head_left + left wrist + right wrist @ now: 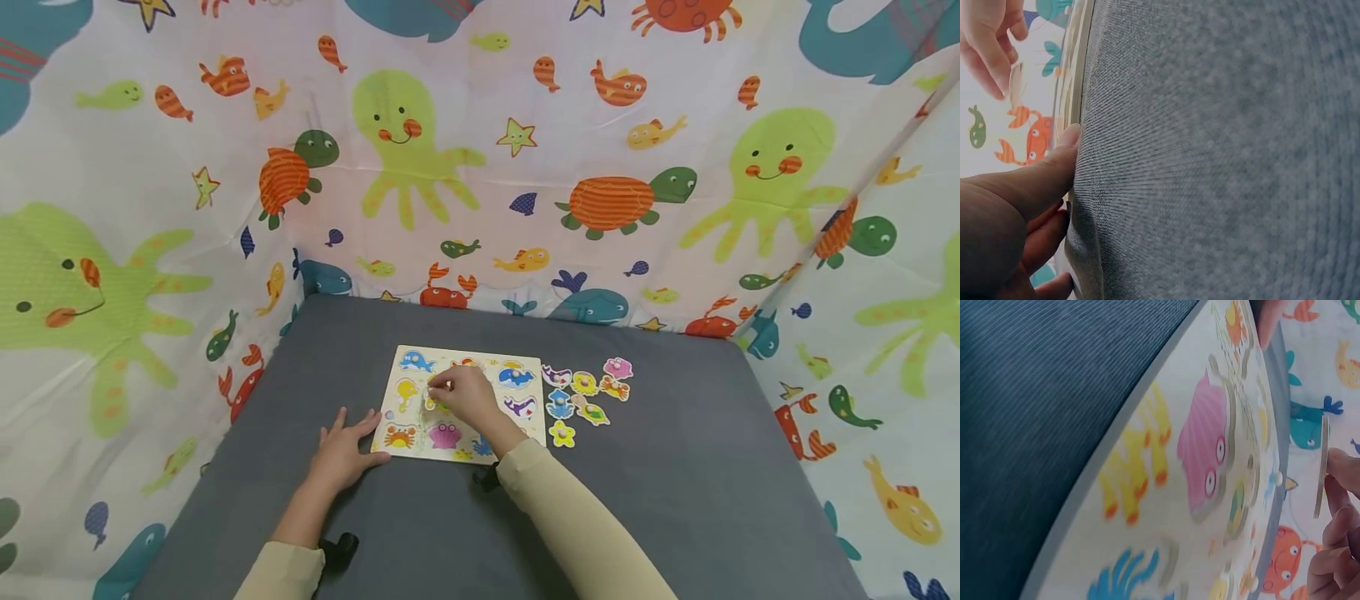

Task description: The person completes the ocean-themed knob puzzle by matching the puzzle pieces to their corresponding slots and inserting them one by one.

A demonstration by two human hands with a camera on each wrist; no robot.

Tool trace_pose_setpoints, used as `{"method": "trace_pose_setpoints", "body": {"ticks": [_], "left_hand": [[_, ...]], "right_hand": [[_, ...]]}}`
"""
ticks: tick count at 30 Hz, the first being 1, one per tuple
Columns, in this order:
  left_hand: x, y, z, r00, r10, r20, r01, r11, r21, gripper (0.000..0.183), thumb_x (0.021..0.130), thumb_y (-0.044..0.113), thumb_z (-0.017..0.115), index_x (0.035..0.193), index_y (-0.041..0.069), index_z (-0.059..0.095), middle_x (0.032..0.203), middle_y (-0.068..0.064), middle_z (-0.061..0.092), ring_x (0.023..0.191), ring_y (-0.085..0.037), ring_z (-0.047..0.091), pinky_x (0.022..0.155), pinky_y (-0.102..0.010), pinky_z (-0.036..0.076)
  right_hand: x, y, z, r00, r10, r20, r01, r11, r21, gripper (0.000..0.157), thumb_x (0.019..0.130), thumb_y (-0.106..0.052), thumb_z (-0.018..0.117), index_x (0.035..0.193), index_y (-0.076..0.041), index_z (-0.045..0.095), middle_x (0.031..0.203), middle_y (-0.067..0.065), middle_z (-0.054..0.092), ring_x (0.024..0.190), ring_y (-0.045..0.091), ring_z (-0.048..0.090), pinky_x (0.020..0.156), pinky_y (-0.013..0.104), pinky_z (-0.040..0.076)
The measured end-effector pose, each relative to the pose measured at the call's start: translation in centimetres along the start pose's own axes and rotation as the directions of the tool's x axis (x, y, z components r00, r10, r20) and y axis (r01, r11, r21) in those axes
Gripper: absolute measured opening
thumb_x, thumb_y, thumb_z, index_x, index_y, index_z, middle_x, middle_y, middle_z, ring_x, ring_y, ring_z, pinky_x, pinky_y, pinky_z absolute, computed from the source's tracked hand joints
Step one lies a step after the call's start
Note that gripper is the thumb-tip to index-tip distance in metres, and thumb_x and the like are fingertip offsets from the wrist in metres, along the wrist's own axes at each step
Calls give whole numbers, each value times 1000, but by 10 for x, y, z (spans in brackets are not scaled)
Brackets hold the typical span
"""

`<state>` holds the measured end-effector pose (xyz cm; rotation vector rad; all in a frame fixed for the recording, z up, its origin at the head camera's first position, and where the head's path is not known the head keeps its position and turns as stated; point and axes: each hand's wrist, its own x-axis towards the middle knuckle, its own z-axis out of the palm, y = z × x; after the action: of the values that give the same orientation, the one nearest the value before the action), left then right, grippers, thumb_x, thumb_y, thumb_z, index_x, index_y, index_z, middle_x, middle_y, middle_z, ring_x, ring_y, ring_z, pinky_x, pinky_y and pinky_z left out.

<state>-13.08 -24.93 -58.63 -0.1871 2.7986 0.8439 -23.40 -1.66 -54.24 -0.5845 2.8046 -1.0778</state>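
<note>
A wooden knob puzzle board (532, 429) with printed sea animals lies on the grey table. Above its middle, my right hand (471, 398) pinches a thin wooden puzzle piece (1322, 469), seen edge-on in the right wrist view; its picture cannot be made out. My left hand (341, 454) rests at the board's left front corner with fingers spread, its thumb (1054, 165) touching the board's edge. A blue whale piece (416, 361) and another whale piece (516, 376) sit in the back row. In the front row, the pink recess (1205, 447) holds no piece.
Right of the board lie several loose pieces, among them a yellow star (562, 433), a turtle (592, 412), a crab (615, 387) and a pink piece (618, 368). A cloth printed with sea animals (450, 125) hangs behind and along both sides of the table.
</note>
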Motion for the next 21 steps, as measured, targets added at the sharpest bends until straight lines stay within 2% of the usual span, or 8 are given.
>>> {"method": "trace_pose_setpoints", "body": {"ticks": [5, 13, 18, 21], "left_hand": [[-1, 1, -3, 1000, -8, -9, 8, 1000, -15, 88, 80, 46, 83, 155, 25, 42, 164, -13, 29, 143, -68, 6, 104, -86, 19], [-3, 1, -10, 1000, -4, -18, 4, 1000, -14, 87, 79, 43, 83, 154, 26, 43, 164, -12, 30, 146, -63, 5, 105, -85, 20], [-6, 4, -10, 1000, 11, -3, -11, 1000, -13, 86, 79, 43, 82, 154, 26, 43, 163, -7, 34, 150, -56, 5, 105, -84, 21], [-7, 5, -8, 1000, 6, -5, -7, 1000, -18, 85, 79, 43, 82, 154, 27, 44, 163, -6, 34, 150, -57, 5, 105, -84, 23]], "right_hand": [[11, -10, 11, 999, -11, 30, 12, 1000, -26, 14, 90, -27, 78, 102, -21, 82, 96, -9, 76, 74, 8, 57, 61, 22, 47], [24, -25, 24, 995, 31, 90, -27, 999, -45, 15, 91, -28, 77, 104, -21, 82, 97, -9, 75, 86, 7, 63, 79, 26, 55], [27, -25, 34, 993, 58, 106, -49, 995, -87, 14, 91, -27, 77, 102, -20, 82, 95, -10, 76, 87, 8, 65, 79, 28, 56], [31, -23, 40, 991, 67, 120, -52, 991, -123, 14, 90, -28, 78, 101, -21, 82, 94, -11, 76, 86, 7, 64, 80, 28, 56]]}}
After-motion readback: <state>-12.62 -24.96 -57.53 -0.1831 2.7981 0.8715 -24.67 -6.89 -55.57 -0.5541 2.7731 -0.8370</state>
